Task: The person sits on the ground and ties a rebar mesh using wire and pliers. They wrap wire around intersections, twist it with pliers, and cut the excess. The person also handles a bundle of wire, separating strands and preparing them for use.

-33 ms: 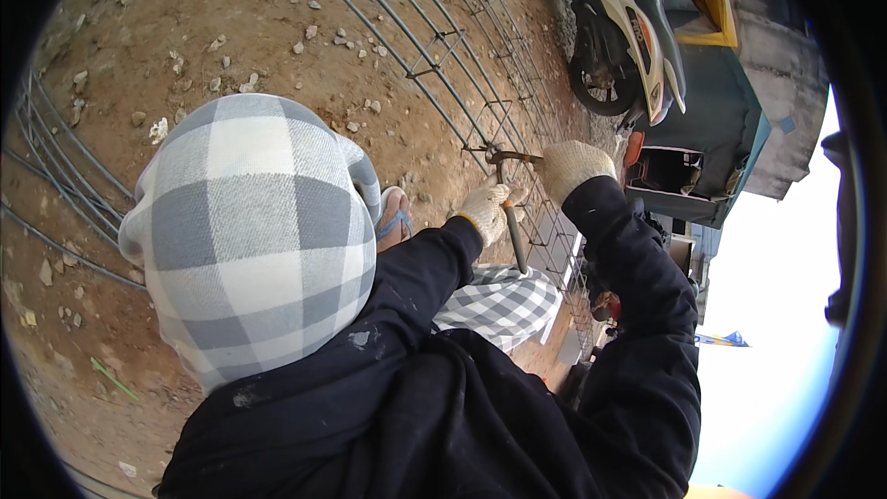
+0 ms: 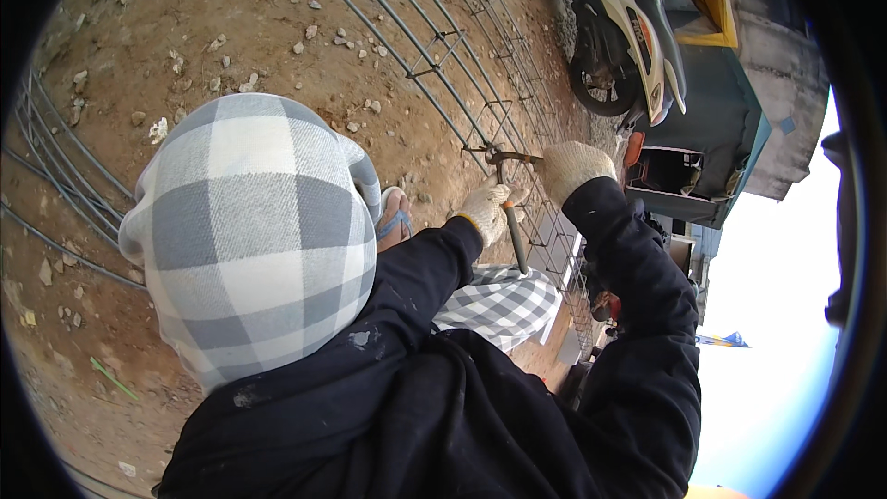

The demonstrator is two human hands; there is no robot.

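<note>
Both gloved hands are on the pincers point(image 2: 514, 233) here, right at the near edge of the cage point(image 2: 439, 67) of thin steel bars. The head of the tool sits against a crossing on that edge; at this size I can't tell whether the jaws have wire or just bar between them. The left hand point(image 2: 487, 208) has its fingers curled about one handle, close below the head, the rest of that handle sticking out past the glove. The right hand point(image 2: 577, 169) covers the end of the other handle — its fingertips are turned away, so how tight they are I can't tell.

What could spoil it? The handles stand wide apart, so a hard pull with the jaws poorly seated might skid the head off the crossing. That left glove is the one to watch — so near the pivot, it could get nipped if the handles come together. And the free handle end points at the checked cloth over the right knee point(image 2: 504, 305); a sudden slip could drive it in there.
</note>
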